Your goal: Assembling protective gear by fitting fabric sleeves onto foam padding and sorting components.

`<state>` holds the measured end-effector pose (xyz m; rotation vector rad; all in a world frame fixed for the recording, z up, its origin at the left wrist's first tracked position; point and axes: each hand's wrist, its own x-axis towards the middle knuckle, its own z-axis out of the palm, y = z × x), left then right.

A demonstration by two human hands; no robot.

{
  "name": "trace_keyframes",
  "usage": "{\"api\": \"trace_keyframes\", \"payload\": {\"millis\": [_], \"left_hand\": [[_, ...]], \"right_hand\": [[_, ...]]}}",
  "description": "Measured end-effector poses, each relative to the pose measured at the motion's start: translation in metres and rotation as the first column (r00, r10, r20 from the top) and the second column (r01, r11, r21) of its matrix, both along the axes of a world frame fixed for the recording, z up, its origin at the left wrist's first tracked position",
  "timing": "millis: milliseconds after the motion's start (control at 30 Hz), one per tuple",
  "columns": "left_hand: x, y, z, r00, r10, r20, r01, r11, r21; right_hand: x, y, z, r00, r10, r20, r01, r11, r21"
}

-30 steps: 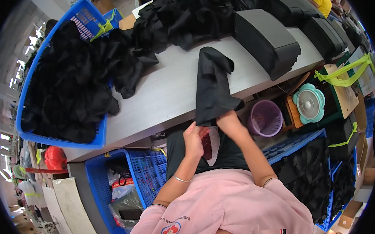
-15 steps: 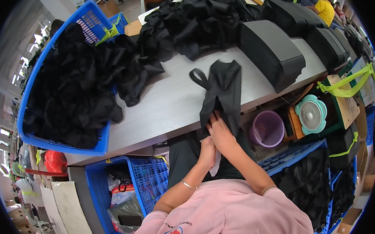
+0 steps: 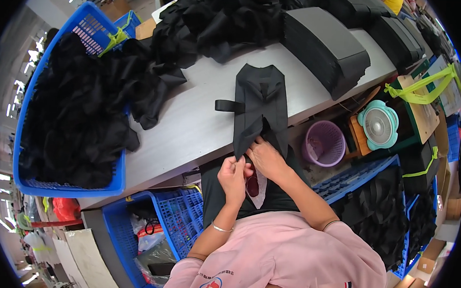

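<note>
A black fabric pouch (image 3: 264,104) lies flat on the table with its near end hanging over the front edge toward my lap. A short black strap loop (image 3: 226,106) sticks out from its left side. At the near end, my left hand (image 3: 234,175) is closed, pinching the pouch's lower edge between thumb and fingers. My right hand (image 3: 269,159) is beside it, fingers bent onto the fabric at the raised flap; its fingertips are partly hidden. Below the hands, a dark red oval thing (image 3: 252,186) shows on my lap; its kind is unclear.
A blue crate (image 3: 66,190) heaped with black fabric stands left on the pale table (image 3: 182,123). More black fabric (image 3: 221,23) and a stack of black panels (image 3: 324,50) lie behind. A purple basket (image 3: 324,143), a teal-rimmed fan-like thing (image 3: 378,124) and blue crates flank my lap.
The pouch now lies flatter and straighter, its strap loop pointing left. My left hand has shifted left and apart from the right, uncovering the dark red thing. The whole view has shifted slightly.
</note>
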<state>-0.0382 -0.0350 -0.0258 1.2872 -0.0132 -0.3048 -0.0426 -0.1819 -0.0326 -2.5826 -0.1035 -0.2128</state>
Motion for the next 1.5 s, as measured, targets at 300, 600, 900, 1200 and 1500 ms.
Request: {"api": "trace_keyframes", "payload": {"millis": [300,600,900,1200,1500], "left_hand": [[0.073,-0.004,0.05,0.594,-0.367,0.716,-0.081,0.858,0.507],[0.154,-0.065,0.018,0.108,-0.81,0.576,-0.178,0.554,0.813],[0.148,-0.063,0.028,0.077,-0.877,0.474,-0.223,0.448,0.866],[0.134,-0.076,0.023,0.08,-0.877,0.475,-0.255,0.442,0.86],[0.148,-0.057,0.011,0.082,-0.882,0.465,-0.203,0.442,0.874]], "right_hand": [[-0.023,0.005,0.017,0.99,-0.01,-0.143,0.038,0.98,0.197],[-0.057,0.004,0.039,0.743,-0.202,0.638,0.288,0.957,-0.033],[-0.021,-0.029,0.036,0.776,-0.208,0.595,0.402,0.89,-0.214],[-0.025,-0.053,0.044,0.559,-0.481,0.675,0.622,0.782,0.042],[-0.044,-0.071,0.026,0.371,-0.813,0.449,0.629,0.576,0.522]]}}
